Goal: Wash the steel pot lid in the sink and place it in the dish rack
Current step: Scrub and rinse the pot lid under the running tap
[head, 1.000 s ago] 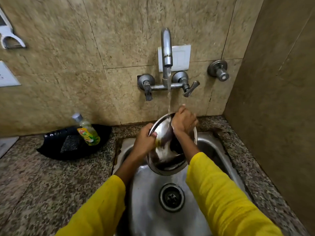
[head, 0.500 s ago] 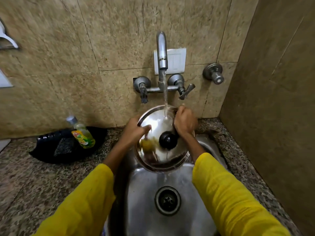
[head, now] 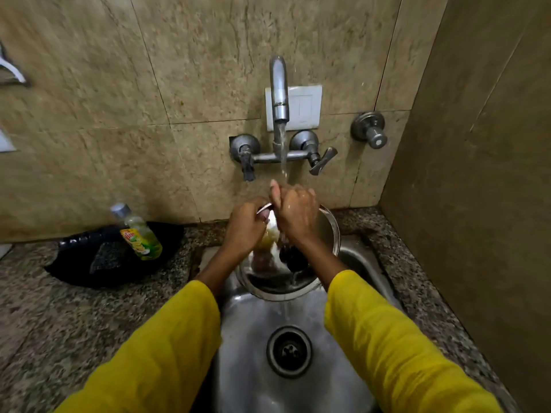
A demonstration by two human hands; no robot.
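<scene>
- Lid (head: pixel 326 234): a round steel pot lid held over the sink (head: pixel 247 338), tilted, its upper rim toward the wall and its lower rim toward the drain (head: pixel 289 351).
- Knob (head: pixel 293 259): black, on the lid's face, just below the right hand's grip and partly covered by that wrist.
- Left hand (head: pixel 244 228): its grip is closed on the lid's upper left rim, fingers curled over the edge; a bright bit of rim shows between the fingers.
- Right hand (head: pixel 293 213): a closed fist pressed against the lid's face, just right of the left grip and touching it; what the fist holds, if anything, I cannot tell.
- Water (head: pixel 283 156): a thin stream falls from the tap (head: pixel 278 84) straight onto the right hand, right above both grips, and runs off the lid's lower rim into the sink.
- Something pale and yellowish shows on the lid between the two grips; too blurred to name.
- Sleeves (head: pixel 387 338): yellow, on both forearms, ending short of the wrists.
- Bottle (head: pixel 140 234): green dish soap, leaning on a black tray (head: pixel 74 263) on the bench (head: pixel 59 317), well left of the left grip.
- A dark scrub pad (head: pixel 104 257) lies in the tray beside the bottle.
</scene>
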